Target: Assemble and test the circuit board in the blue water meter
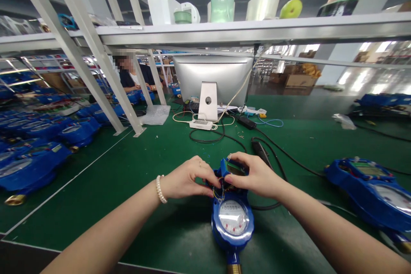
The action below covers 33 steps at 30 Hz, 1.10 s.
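Note:
A blue water meter (232,220) with a round dial lies on the green bench mat (167,154) right in front of me. Thin coloured wires (218,192) show at its far end, under a small blue cover. My left hand (186,178), with a pearl bracelet at the wrist, pinches at those wires and the cover's left side. My right hand (253,174) grips the blue cover (224,167) from the right and top, fingers curled over it.
Another blue meter (372,188) lies at the right, and several more (38,154) crowd the left side. A monitor's back (212,81) and cables (221,135) stand behind. A seated person (133,75) works at the far left. A shelf (257,30) runs overhead.

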Tool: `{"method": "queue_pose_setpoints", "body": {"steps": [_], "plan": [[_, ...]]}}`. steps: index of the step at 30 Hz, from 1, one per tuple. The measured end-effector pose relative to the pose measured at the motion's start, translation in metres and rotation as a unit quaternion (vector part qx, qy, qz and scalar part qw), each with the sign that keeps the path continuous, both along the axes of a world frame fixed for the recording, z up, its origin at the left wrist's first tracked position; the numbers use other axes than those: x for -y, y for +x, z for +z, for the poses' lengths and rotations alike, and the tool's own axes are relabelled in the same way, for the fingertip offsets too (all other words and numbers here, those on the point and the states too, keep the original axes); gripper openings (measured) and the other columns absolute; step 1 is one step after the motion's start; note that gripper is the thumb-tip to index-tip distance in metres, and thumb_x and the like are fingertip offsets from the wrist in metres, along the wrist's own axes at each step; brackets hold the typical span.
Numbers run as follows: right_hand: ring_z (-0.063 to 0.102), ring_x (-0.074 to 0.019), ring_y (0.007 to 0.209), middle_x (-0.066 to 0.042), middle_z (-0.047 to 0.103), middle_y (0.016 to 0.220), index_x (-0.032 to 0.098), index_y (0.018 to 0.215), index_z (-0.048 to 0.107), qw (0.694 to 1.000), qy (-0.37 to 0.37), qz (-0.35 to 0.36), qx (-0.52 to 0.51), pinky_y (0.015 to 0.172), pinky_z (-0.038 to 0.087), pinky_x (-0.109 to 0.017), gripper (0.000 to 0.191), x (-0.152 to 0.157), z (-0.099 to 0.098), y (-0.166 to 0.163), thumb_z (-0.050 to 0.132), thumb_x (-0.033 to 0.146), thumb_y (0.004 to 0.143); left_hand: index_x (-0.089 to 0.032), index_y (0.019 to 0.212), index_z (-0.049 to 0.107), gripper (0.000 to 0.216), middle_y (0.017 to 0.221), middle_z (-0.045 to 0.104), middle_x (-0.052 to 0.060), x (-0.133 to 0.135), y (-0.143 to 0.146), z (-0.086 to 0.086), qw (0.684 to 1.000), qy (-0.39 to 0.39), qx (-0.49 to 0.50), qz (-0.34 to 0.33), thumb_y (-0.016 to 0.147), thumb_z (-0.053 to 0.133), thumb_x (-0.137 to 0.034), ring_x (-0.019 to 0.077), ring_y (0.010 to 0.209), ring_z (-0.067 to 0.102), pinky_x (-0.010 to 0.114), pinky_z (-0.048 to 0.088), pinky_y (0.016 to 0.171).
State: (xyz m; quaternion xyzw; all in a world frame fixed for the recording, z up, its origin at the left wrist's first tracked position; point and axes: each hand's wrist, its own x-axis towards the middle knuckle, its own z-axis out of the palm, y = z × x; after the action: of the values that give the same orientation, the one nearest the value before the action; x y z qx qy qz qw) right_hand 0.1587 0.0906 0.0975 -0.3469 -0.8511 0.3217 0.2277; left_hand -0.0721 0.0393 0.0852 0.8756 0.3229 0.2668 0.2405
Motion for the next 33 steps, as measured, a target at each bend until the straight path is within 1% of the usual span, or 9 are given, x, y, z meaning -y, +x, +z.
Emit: {"method": "queue_pose_setpoints", "body": {"steps": [2, 4, 9, 15, 22, 25, 29, 31, 33], "plan": [[0.062, -0.0241, 0.098, -0.008, 0.066, 0.108, 0.016, 0.107, 0.063, 1.0, -0.001, -0.001, -0.002, 0.09, 0.048, -0.038, 0.047, 0.0, 0.0, -0.001, 0.069, 0.046, 0.071, -0.023, 0.089, 0.07, 0.015, 0.084, 0.07, -0.002, 0.001, 0.002, -0.003, 0.997, 0.071, -0.021, 0.002, 0.077, 0.073, -0.032, 0.012, 0.08, 0.062, 0.028, 0.033, 0.081], [0.062, -0.0245, 0.098, -0.009, 0.067, 0.108, 0.016, 0.106, 0.063, 1.0, 0.0, -0.003, -0.003, 0.09, 0.048, -0.039, 0.047, -0.001, 0.0, -0.001, 0.068, 0.046, 0.071, -0.023, 0.085, 0.07, 0.014, 0.081, 0.07, -0.002, 0.001, 0.004, -0.006, 0.993, 0.111, -0.027, 0.013, 0.078, 0.071, -0.035, 0.011, 0.076, 0.062, 0.029, 0.032, 0.079], [0.062, -0.0248, 0.098, -0.009, 0.067, 0.107, 0.016, 0.106, 0.063, 1.0, 0.005, -0.009, -0.003, 0.09, 0.048, -0.039, 0.048, 0.0, 0.0, -0.001, 0.068, 0.046, 0.07, -0.023, 0.084, 0.07, 0.021, 0.076, 0.068, -0.001, 0.003, 0.011, -0.013, 0.987, 0.152, -0.034, 0.046, 0.084, 0.062, -0.042, 0.0112, 0.071, 0.06, 0.032, 0.029, 0.076], [0.062, -0.0246, 0.098, -0.008, 0.067, 0.107, 0.016, 0.106, 0.063, 1.0, 0.009, -0.017, -0.003, 0.089, 0.048, -0.039, 0.048, -0.002, 0.0, -0.002, 0.069, 0.046, 0.069, -0.022, 0.078, 0.069, 0.026, 0.064, 0.061, -0.002, 0.007, 0.024, -0.022, 0.963, 0.226, -0.078, 0.126, 0.087, 0.058, -0.044, 0.0112, 0.063, 0.053, 0.033, 0.028, 0.071], [0.062, -0.0257, 0.097, -0.009, 0.067, 0.107, 0.016, 0.106, 0.063, 1.0, -0.002, -0.016, -0.008, 0.088, 0.048, -0.04, 0.047, -0.005, -0.005, -0.002, 0.07, 0.045, 0.069, -0.02, 0.066, 0.066, 0.023, 0.056, 0.057, -0.003, 0.015, 0.049, -0.03, 0.948, 0.199, -0.054, 0.242, 0.083, 0.066, -0.035, 0.0117, 0.056, 0.051, 0.033, 0.024, 0.064], [0.062, -0.0241, 0.095, -0.008, 0.067, 0.105, 0.016, 0.105, 0.063, 1.0, -0.012, -0.008, -0.017, 0.086, 0.049, -0.038, 0.045, -0.006, -0.007, -0.001, 0.069, 0.045, 0.07, -0.022, 0.066, 0.066, 0.021, 0.056, 0.058, -0.004, 0.018, 0.054, -0.034, 0.944, 0.194, -0.04, 0.263, 0.081, 0.068, -0.035, 0.0113, 0.055, 0.051, 0.033, 0.024, 0.064], [0.063, -0.0216, 0.091, -0.005, 0.067, 0.1, 0.016, 0.105, 0.061, 1.0, -0.021, 0.005, -0.022, 0.083, 0.05, -0.034, 0.044, -0.008, -0.01, 0.003, 0.068, 0.045, 0.072, -0.024, 0.073, 0.066, 0.014, 0.06, 0.062, -0.006, 0.023, 0.054, -0.036, 0.942, 0.187, -0.017, 0.277, 0.08, 0.069, -0.035, 0.011, 0.058, 0.055, 0.032, 0.028, 0.068], [0.063, -0.0215, 0.09, -0.006, 0.067, 0.099, 0.016, 0.107, 0.06, 1.0, -0.021, 0.003, -0.021, 0.081, 0.051, -0.035, 0.046, -0.009, -0.012, 0.004, 0.068, 0.045, 0.072, -0.02, 0.078, 0.063, 0.021, 0.061, 0.063, -0.006, 0.025, 0.054, -0.036, 0.935, 0.176, -0.009, 0.307, 0.074, 0.075, -0.037, 0.0119, 0.058, 0.054, 0.031, 0.03, 0.067], [0.063, -0.0219, 0.09, -0.007, 0.067, 0.101, 0.016, 0.108, 0.06, 1.0, -0.017, -0.002, -0.018, 0.081, 0.05, -0.035, 0.047, -0.01, -0.013, 0.004, 0.068, 0.045, 0.072, -0.017, 0.083, 0.059, 0.037, 0.06, 0.062, -0.005, 0.024, 0.054, -0.035, 0.927, 0.161, -0.011, 0.338, 0.065, 0.081, -0.041, 0.0136, 0.058, 0.054, 0.03, 0.031, 0.064]]}}
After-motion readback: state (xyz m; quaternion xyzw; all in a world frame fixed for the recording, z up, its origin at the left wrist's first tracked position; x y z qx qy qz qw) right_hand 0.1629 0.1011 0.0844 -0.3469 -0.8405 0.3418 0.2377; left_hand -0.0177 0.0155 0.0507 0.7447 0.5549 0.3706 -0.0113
